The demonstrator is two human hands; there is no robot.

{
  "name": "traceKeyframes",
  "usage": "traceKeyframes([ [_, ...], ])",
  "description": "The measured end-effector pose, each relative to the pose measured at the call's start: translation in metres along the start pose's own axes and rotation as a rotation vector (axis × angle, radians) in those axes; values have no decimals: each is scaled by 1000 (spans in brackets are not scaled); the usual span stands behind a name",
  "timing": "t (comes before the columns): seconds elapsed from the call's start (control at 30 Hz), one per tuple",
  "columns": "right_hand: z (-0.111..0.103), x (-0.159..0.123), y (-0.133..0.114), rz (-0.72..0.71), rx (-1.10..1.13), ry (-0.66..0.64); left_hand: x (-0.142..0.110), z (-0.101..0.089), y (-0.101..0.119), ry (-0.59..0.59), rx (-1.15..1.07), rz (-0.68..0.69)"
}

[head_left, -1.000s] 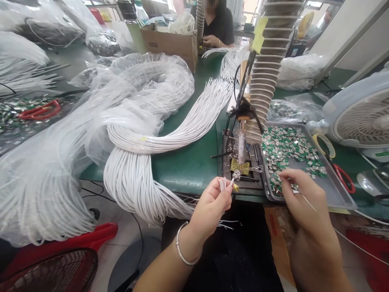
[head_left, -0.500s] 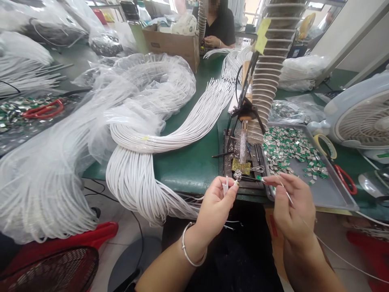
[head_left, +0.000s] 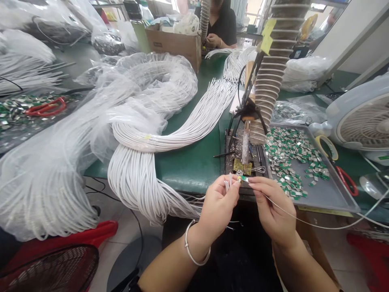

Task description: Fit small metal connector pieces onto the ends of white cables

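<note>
My left hand [head_left: 219, 205] is closed around white cables [head_left: 227, 185], whose ends poke up between thumb and fingers. In my right hand [head_left: 273, 209], the fingertips pinch a small green circuit board [head_left: 244, 179] with a shiny metal end. It is right beside the left thumb tip; whether it touches a cable end is too small to tell. A thin wire [head_left: 316, 226], which looks like solder, also runs through the right hand and trails off to the right. Just beyond both hands, a soldering iron [head_left: 245, 144] is fixed tip down over a yellowish pad [head_left: 238, 166].
On the right is a grey tray [head_left: 331, 200] of loose circuit boards, near a fan [head_left: 361, 117] and red-handled scissors [head_left: 347, 180]. A white cable bundle [head_left: 179, 140] crosses the green table [head_left: 188, 172]. A ribbed hose [head_left: 270, 77] hangs behind the iron. Another person [head_left: 225, 30] sits opposite.
My right hand has moved left, bringing the circuit board from near the tray to my left thumb. The thin wire now sags in a wider curve. The left hand still grips the cables.
</note>
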State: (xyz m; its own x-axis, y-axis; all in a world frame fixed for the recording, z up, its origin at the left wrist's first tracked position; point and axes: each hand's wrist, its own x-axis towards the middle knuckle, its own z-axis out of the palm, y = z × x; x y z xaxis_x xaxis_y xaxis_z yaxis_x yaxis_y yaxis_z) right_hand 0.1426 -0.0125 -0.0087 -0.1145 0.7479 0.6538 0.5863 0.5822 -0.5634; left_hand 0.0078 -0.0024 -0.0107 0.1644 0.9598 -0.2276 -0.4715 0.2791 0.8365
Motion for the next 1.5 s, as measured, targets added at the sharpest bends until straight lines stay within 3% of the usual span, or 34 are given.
traceKeyframes([
  [0.17,3,1,0,0,-2,19,0,1,5,48,37,47],
  [1.5,6,6,1,-126,-70,113,2,10,22,-21,-25,7],
])
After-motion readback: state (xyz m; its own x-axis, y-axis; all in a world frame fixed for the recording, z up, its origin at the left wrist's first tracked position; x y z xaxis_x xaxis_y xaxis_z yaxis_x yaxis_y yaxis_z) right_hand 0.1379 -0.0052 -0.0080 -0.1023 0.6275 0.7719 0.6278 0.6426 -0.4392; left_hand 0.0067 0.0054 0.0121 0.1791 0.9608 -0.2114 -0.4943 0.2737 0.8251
